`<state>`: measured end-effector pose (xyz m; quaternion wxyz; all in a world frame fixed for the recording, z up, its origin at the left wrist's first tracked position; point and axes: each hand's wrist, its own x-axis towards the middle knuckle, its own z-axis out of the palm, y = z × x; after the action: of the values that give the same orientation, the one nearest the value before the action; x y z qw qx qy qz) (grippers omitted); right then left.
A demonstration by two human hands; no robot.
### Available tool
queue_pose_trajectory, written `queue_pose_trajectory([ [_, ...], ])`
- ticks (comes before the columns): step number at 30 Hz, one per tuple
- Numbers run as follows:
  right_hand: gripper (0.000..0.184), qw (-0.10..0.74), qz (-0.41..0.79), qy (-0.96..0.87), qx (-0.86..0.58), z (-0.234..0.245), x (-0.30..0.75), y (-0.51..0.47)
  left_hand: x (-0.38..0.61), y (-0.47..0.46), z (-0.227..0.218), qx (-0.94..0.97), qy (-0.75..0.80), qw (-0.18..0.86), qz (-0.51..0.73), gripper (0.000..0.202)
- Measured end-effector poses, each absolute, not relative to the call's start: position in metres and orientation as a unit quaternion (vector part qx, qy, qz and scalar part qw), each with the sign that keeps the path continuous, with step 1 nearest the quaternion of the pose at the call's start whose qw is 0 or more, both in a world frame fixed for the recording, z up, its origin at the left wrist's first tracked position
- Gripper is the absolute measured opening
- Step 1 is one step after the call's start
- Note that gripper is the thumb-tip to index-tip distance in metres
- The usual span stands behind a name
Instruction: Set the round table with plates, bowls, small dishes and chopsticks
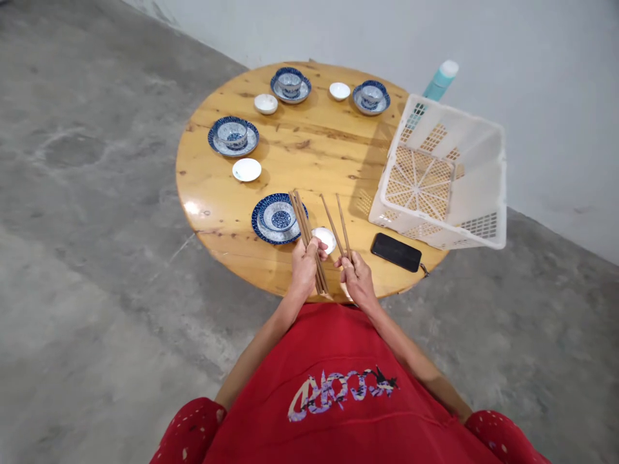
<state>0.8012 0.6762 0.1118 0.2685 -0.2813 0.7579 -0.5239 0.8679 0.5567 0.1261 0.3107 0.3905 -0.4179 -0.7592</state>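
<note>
My left hand [305, 263] is closed around a bundle of brown chopsticks [302, 219], held slanting over the table's near edge. Two more chopsticks [343, 222] stick up from my right hand [356, 276], whose fingers pinch them near their lower ends, the tips spread slightly apart. Just beyond my hands lies a small white dish [325, 240], partly covered by the left fingers and chopsticks. To its left, a patterned bowl [279, 217] sits on a blue-rimmed plate [264, 236], the bundle crossing in front of the plate's right side.
A round wooden table [309, 154] carries more bowl-and-plate sets, at left [233, 136], back [290, 85] and back right [371, 98], with small white dishes [246, 170] between. On the right stand a white plastic basket [476, 161], a black phone [396, 252] and a turquoise bottle [441, 80].
</note>
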Motion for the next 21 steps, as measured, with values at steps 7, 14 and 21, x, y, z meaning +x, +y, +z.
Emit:
queue_pose_trajectory([
  [7,0.042,0.308,-0.552,0.733,-0.250,0.109,0.808,0.676,0.853,0.555,0.142,0.391,-0.425,0.317,-0.752,0.032],
  [14,0.044,0.365,-0.543,0.707,-0.270,0.119,0.813,0.675,0.848,0.554,0.137,0.403,-0.415,0.331,-0.745,0.033],
  [21,0.046,0.425,-0.547,0.668,-0.273,0.124,0.812,0.677,0.851,0.550,0.139,0.383,-0.423,0.310,-0.760,0.038],
])
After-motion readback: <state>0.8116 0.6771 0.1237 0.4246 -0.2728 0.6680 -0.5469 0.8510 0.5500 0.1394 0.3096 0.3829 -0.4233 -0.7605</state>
